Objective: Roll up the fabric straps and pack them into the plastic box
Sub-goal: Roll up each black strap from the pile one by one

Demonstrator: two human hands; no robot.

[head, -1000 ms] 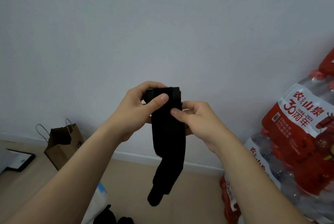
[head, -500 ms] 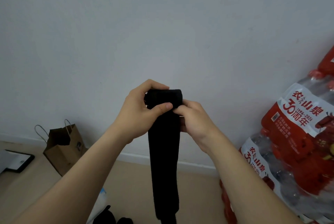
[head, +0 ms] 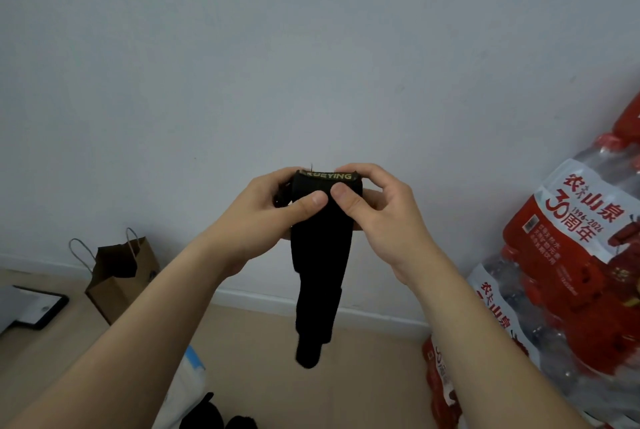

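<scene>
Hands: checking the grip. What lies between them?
Head view: the rolled top of the black strap, pinched by left hand and right hand; its tail hangs below.

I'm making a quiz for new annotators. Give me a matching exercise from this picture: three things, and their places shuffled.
1 black strap
2 brown paper bag
3 bottled water packs

A on the floor at the left, by the wall
B stacked at the right edge
C gripped by left hand and right hand, tail hanging

Pairs: 1-C, 2-A, 3-B
</scene>
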